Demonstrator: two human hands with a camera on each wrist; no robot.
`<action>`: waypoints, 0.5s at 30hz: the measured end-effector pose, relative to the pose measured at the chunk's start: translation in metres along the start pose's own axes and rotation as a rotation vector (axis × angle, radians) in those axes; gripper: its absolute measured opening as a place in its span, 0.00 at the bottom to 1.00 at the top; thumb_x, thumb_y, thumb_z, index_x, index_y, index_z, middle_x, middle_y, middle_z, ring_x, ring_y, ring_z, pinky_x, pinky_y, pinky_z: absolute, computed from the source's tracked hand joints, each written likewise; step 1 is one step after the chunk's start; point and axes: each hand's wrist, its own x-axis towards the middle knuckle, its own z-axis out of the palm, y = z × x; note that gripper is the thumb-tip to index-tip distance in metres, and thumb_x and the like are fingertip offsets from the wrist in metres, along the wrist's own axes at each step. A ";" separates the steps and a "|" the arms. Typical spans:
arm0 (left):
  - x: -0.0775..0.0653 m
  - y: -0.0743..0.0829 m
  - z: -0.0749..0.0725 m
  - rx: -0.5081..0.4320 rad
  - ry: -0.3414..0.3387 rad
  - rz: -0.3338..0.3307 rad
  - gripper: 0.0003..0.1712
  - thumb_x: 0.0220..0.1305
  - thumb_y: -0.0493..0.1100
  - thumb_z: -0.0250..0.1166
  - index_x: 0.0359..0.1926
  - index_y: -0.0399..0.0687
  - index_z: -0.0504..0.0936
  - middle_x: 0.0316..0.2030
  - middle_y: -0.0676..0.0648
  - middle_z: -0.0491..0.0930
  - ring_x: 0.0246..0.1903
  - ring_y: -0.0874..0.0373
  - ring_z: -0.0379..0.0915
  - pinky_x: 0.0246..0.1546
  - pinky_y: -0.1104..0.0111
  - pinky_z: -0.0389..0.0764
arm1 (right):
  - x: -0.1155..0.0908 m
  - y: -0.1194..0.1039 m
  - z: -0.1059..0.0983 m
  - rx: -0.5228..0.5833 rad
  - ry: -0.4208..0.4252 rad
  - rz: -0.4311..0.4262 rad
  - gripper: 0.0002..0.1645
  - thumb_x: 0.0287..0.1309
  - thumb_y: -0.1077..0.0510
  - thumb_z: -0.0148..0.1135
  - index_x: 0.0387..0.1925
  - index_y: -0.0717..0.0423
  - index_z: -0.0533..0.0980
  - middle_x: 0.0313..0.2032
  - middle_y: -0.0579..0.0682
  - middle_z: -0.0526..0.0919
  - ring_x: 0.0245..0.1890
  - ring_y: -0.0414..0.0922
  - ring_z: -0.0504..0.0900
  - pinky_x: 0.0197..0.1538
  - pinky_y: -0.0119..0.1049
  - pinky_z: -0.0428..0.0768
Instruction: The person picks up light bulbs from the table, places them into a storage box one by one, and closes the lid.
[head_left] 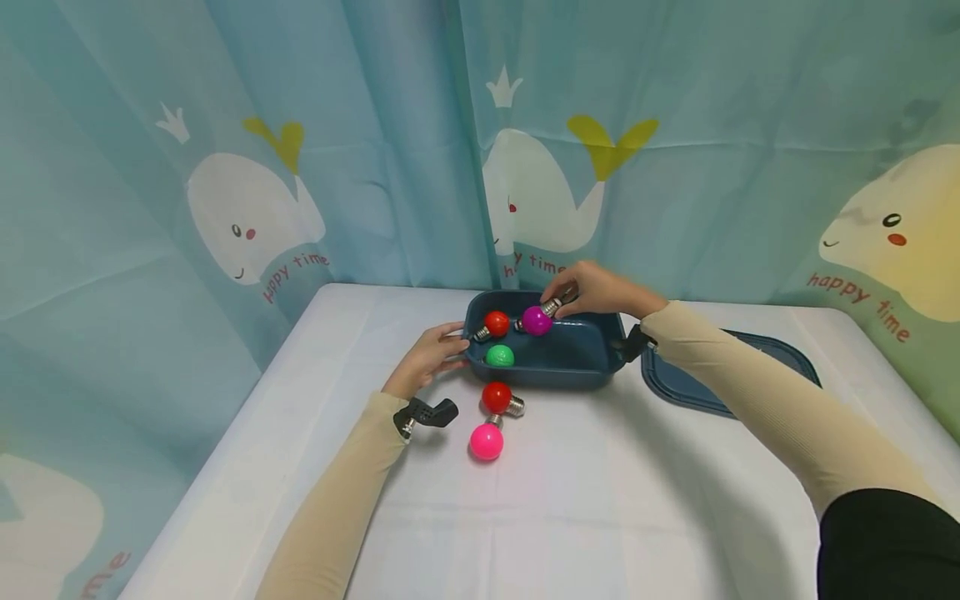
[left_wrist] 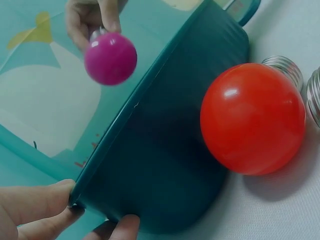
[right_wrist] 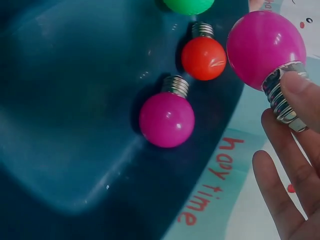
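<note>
A dark blue plastic box [head_left: 573, 379] stands on the table. My left hand [head_left: 427, 358] holds its left end, with fingertips on the rim and side wall. Above the box my right hand [head_left: 600, 290] pinches a purple light bulb [right_wrist: 266, 47] by its metal screw base, the globe pointing down toward the left. Inside the box lie a second purple bulb [right_wrist: 167, 120], a red bulb [head_left: 497, 322] and a green bulb [head_left: 500, 356]. In the head view the held bulb hides most of the second purple one.
In front of the box, another red bulb [head_left: 496, 397] and a pink bulb [head_left: 487, 442] lie on the white tabletop [head_left: 570, 500]. A dark blue lid [head_left: 686, 382] lies right of the box, partly under the right forearm. A whale-print curtain [head_left: 405, 167] hangs behind the table.
</note>
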 end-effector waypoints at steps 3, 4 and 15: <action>0.000 0.000 0.000 0.007 0.008 -0.004 0.30 0.68 0.33 0.52 0.69 0.41 0.59 0.64 0.35 0.67 0.59 0.42 0.69 0.59 0.56 0.74 | 0.005 0.007 0.006 0.014 0.001 0.003 0.16 0.45 0.68 0.70 0.40 0.62 0.82 0.42 0.59 0.85 0.42 0.52 0.84 0.47 0.43 0.84; 0.000 0.000 0.000 0.007 0.009 -0.004 0.30 0.68 0.33 0.52 0.69 0.41 0.59 0.63 0.35 0.67 0.59 0.42 0.69 0.59 0.56 0.74 | 0.006 0.009 0.007 0.021 0.002 0.003 0.16 0.46 0.68 0.70 0.40 0.62 0.82 0.41 0.59 0.85 0.42 0.52 0.84 0.46 0.43 0.84; 0.001 0.000 0.000 0.002 0.008 -0.006 0.30 0.67 0.33 0.53 0.69 0.41 0.59 0.63 0.34 0.67 0.59 0.42 0.69 0.58 0.56 0.74 | 0.016 0.033 0.024 0.057 -0.004 0.019 0.15 0.44 0.69 0.70 0.39 0.63 0.83 0.39 0.60 0.85 0.38 0.50 0.85 0.43 0.40 0.85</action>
